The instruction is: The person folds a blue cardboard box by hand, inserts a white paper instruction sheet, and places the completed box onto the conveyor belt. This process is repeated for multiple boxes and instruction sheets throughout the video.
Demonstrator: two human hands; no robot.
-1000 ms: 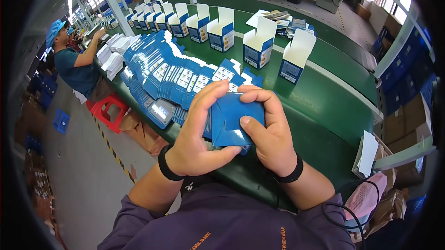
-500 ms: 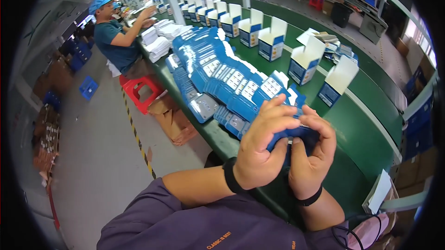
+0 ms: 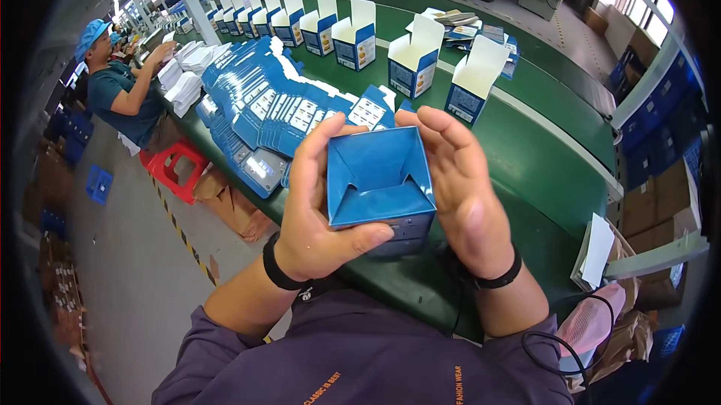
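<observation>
A folding carton [image 3: 379, 206] stands between my hands in front of my chest. Its upper end shows a blue recess with panels folded inward, and a dark printed side faces me. My left hand [image 3: 315, 206] grips it, thumb across the near side and fingers round the left and far sides. On the other side my right hand [image 3: 467, 198] has its fingers stretched out along the carton's right edge; whether they touch it I cannot tell. Beyond my left hand lies a spread pile of flat blue cartons [image 3: 274, 108].
Erected cartons with raised white lids [image 3: 414, 56] form a row along the green conveyor table [image 3: 526, 202]. Papers and flat cartons [image 3: 458, 26] lie past them. Left, a co-worker [image 3: 124, 86] handles white sheets [image 3: 188, 67] near a red stool [image 3: 176, 168]. A metal post [image 3: 191, 0] rises beyond.
The carton has come up nearer to me, its recessed end now in view. My right hand has opened from its curled grip, while my left hand holds on. The view has swung right.
</observation>
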